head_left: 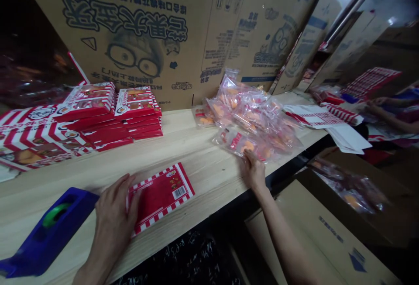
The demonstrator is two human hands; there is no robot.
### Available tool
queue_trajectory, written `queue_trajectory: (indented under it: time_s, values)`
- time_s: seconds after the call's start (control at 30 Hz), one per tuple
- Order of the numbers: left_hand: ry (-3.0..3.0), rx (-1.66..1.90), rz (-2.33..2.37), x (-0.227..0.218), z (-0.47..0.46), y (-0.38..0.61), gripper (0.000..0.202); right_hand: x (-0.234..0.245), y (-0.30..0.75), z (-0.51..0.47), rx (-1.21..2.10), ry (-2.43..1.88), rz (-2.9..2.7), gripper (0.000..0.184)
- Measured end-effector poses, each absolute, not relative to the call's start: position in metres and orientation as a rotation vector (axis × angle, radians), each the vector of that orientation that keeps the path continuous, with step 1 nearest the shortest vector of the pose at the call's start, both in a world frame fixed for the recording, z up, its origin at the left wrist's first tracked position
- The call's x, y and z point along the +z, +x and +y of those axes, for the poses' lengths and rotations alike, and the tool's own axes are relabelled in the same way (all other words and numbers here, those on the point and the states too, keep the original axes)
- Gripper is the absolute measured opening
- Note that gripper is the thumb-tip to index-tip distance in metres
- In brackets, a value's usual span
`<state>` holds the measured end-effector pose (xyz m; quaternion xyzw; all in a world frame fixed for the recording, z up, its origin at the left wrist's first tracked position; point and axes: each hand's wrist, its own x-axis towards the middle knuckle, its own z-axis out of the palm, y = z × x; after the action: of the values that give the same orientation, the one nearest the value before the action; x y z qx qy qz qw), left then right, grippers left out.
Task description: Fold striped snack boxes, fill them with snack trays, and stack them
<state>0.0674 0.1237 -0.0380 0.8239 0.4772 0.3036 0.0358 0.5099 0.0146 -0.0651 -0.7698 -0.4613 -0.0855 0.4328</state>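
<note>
My left hand [113, 215] lies flat with spread fingers on the left end of a red and white striped flat packet [162, 195] on the wooden table [203, 163]. Further right, my right hand [253, 169] reaches to a pile of clear plastic snack bags [252, 119] with orange contents. Its fingers curl on the edge of the nearest bag [244, 143]. Stacks of filled red and white packets [108, 115] stand at the back left.
A blue tape dispenser [49, 232] with a green roll sits by my left wrist. Large printed cardboard boxes [170, 27] wall off the back. Flat striped cartons [314, 117] lie at the right, where another person's hands [382, 106] work. An open carton [327, 228] stands below the table edge.
</note>
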Motion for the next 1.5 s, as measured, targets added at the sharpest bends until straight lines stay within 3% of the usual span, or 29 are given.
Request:
queue_trajectory:
  time_s: [0.17, 0.33, 0.4, 0.43, 0.53, 0.6, 0.67, 0.77, 1.0, 1.07, 1.2, 1.3, 1.5]
  values:
    - [2.460, 1.047, 1.335, -0.026, 0.110, 0.085, 0.053, -0.044, 0.474, 0.025, -0.237, -1.766, -1.152, 0.032]
    - [2.315, 1.165, 1.296, 0.020, 0.095, 0.104, 0.110, 0.002, 0.425, 0.028, -0.229, -1.573, -1.201, 0.022]
    - [2.221, 1.144, 1.232, 0.044, 0.090, 0.103, 0.119, 0.027, 0.399, 0.023, -0.112, -1.479, -1.345, 0.018]
    - [2.179, 1.076, 1.153, 0.056, 0.086, 0.100, 0.110, 0.039, 0.385, 0.019, -0.015, -1.419, -1.451, 0.016]
    - [2.011, 0.783, 0.854, 0.077, 0.067, 0.079, 0.052, 0.065, 0.349, 0.006, 0.220, -1.286, -1.610, 0.013]
    - [1.854, 0.735, 0.856, 0.076, 0.049, 0.057, 0.031, 0.072, 0.333, 0.004, 0.394, -1.232, -1.587, 0.015]
    - [1.662, 0.842, 1.070, 0.066, 0.030, 0.027, 0.024, 0.068, 0.325, 0.013, 0.581, -1.144, -1.563, 0.040]
    - [1.256, 1.065, 1.417, 0.038, 0.010, -0.025, 0.030, 0.047, 0.313, 0.042, 0.667, -1.090, -1.726, 0.079]
    - [0.833, 1.376, 1.611, -0.034, 0.026, -0.084, 0.056, -0.022, 0.269, 0.097, 0.661, -1.442, -2.408, 0.107]
    - [0.899, 1.418, 1.724, -0.042, 0.039, -0.080, 0.055, -0.028, 0.259, 0.104, 0.638, -1.468, -2.425, 0.100]
    - [0.898, 1.500, 1.843, -0.042, 0.066, -0.076, 0.047, -0.021, 0.232, 0.125, 0.627, -1.373, -2.421, 0.066]
    - [0.823, 1.561, 1.839, -0.037, 0.084, -0.086, 0.047, -0.014, 0.208, 0.142, 0.639, -1.306, -2.473, 0.063]
    - [0.737, 1.622, 1.721, -0.026, 0.086, -0.107, 0.052, -0.019, 0.230, 0.133, 0.686, -1.344, -2.589, 0.119]
